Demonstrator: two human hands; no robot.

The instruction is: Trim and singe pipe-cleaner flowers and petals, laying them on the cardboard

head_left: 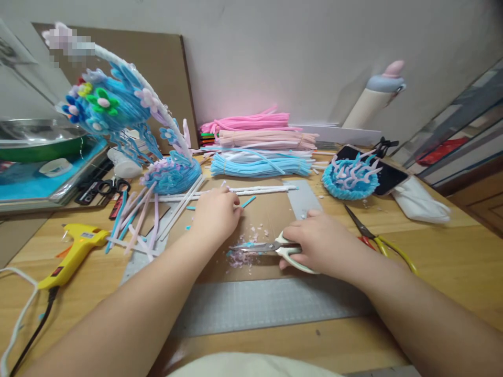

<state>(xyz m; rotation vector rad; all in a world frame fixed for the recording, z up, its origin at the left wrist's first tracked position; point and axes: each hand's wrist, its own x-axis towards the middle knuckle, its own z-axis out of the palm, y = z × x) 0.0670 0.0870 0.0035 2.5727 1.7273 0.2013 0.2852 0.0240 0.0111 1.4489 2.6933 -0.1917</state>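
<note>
Both curled: right hand (320, 241) grips scissors (271, 247); left hand (215, 212) rests on cardboard (271, 214).

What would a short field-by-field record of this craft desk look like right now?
Setting: wooden table with a grey cutting mat
Left hand: curled on the brown cardboard sheet, beside long white fuzzy wire stems; whether it grips anything is hidden
Right hand: grips white-handled metal scissors, blades pointing left over pink and blue trimmings
Nearby: yellow plastic glue gun at left; blue fuzzy wire bundle behind
</note>
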